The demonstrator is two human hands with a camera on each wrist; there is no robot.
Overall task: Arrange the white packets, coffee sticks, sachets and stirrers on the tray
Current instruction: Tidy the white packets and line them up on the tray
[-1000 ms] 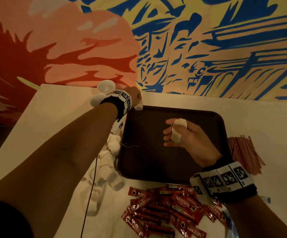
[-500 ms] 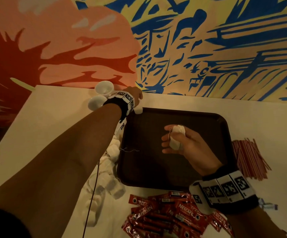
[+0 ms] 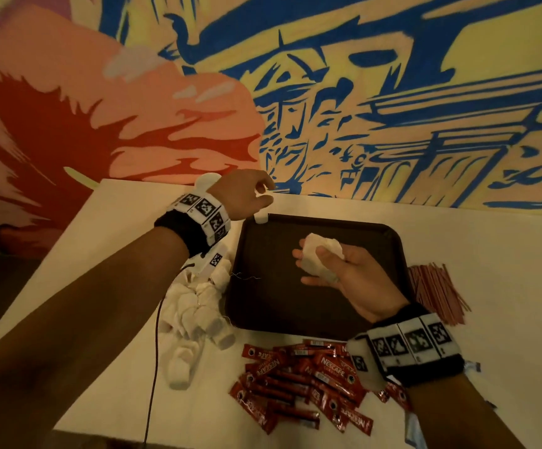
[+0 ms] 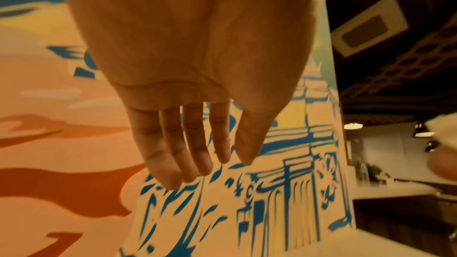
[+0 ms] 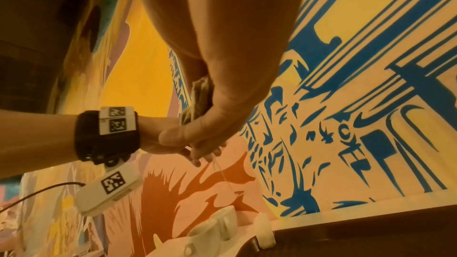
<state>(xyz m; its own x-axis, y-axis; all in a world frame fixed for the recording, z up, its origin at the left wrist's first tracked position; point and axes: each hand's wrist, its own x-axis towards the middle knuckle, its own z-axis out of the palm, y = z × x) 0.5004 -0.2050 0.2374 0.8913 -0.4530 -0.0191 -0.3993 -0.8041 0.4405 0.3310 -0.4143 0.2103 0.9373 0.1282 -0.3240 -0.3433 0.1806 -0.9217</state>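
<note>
Loud mural wall behind the pale worktop (image 3: 457, 241). Right hand (image 3: 344, 273) cups soft, feather-light crumpled white packets (image 3: 319, 259) above the dark brown plastic tray (image 3: 263, 306); left hand (image 3: 243, 196) hangs released at the tray's far corner. Probably best pinched mid-body, gently.

The person's left hand (image 3: 242, 195) partly hides a round white cup (image 3: 207, 180), and the pale blue sachets (image 3: 413, 431), perhaps several, lie mostly behind the right forearm.
</note>
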